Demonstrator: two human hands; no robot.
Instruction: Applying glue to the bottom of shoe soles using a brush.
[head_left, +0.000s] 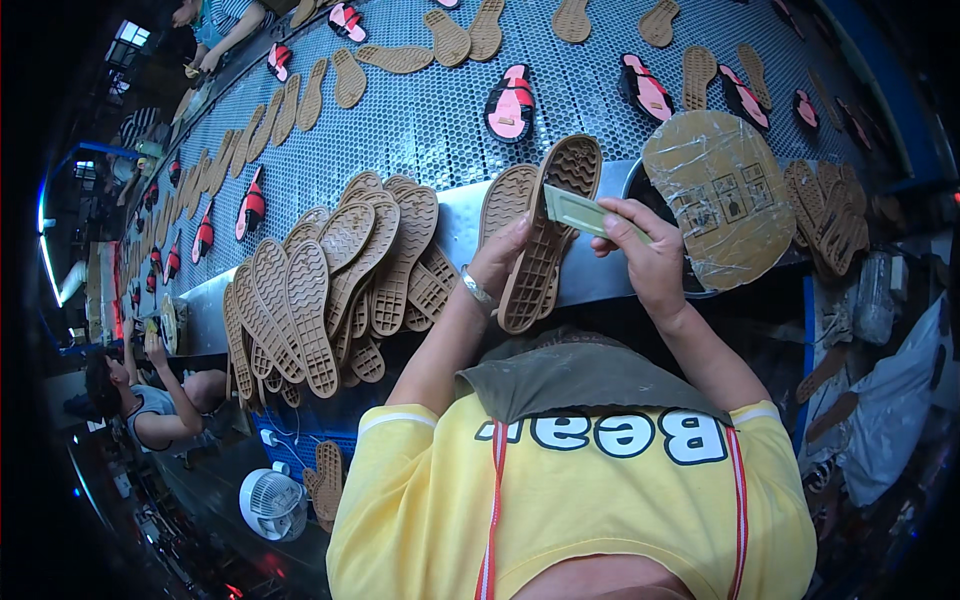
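Observation:
My left hand (497, 262) grips a brown rubber shoe sole (526, 285) by its near-left edge, tilted up over the edge of the work surface. A flat brush with a pale green handle (580, 213) is pinched in my right hand (650, 255). Its working end lies against the sole, and the bristles are mostly hidden. Another brown sole (507, 198) rests on the metal ledge (462, 212) just behind my left hand. On the left, a fanned pile of patterned soles (345, 265) overhangs the ledge.
A taped cardboard cover (718, 200) sits over a round container at right, beside more stacked soles (828, 215). Beyond, a blue mesh conveyor (400, 110) carries soles and pink-and-red sandals (510, 103). Other people (165, 400) work at left. A white fan (272, 503) stands below.

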